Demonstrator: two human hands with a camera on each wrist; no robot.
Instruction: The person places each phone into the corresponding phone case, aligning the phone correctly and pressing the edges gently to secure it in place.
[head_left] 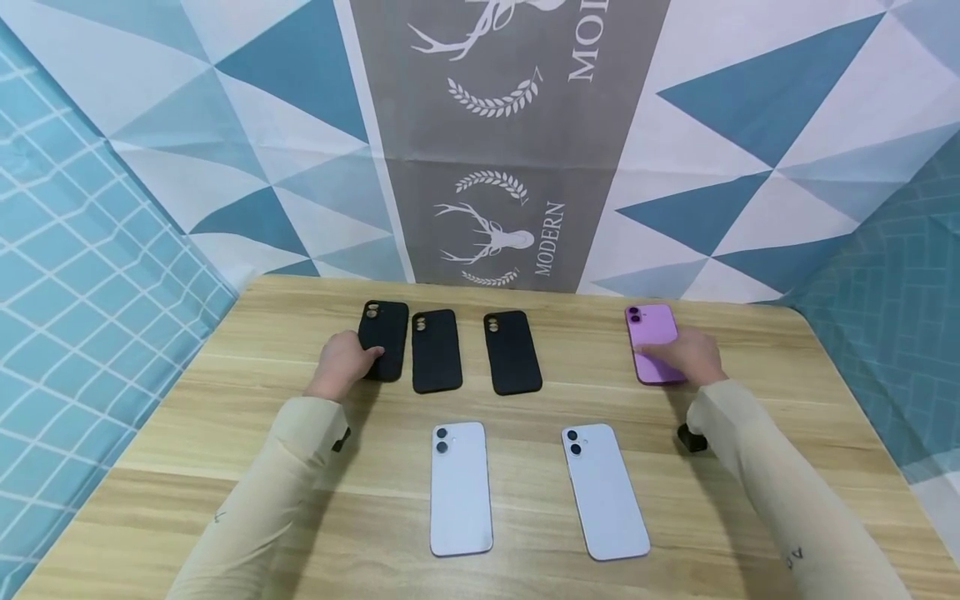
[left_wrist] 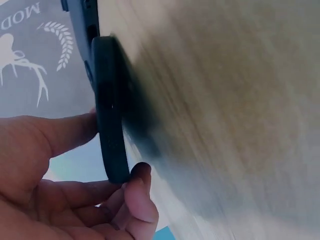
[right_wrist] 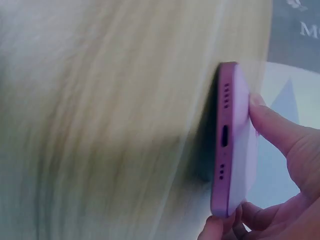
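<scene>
fingers (left_wrist: pixel 142 200) of the left hand (head_left: pixel 345 362) gripped the leftmost black case (head_left: pixel 386 329), thumb against one face, toward the back left of the desk (head_left: pixel 528 483). over on the right, the right hand (head_left: pixel 692 354) held the purple phone (head_left: pixel 651 323) — thumb on its back, other fingers curled at its side — its port (right_wrist: pixel 224 136) facing the wrist camera. whether either piece was lifted clear was hard to tell. just beside the gripped case lay the middle black case (head_left: pixel 437 354), then, farther right, the third black case (head_left: pixel 515 358). nearer the person lay the left white phone (head_left: pixel 461 492) and the right white phone (head_left: pixel 606 496), the latter more aslant. behind hung a gray panel (head_left: pixel 573 142) with deer prints (head_left: pixel 517 239).
</scene>
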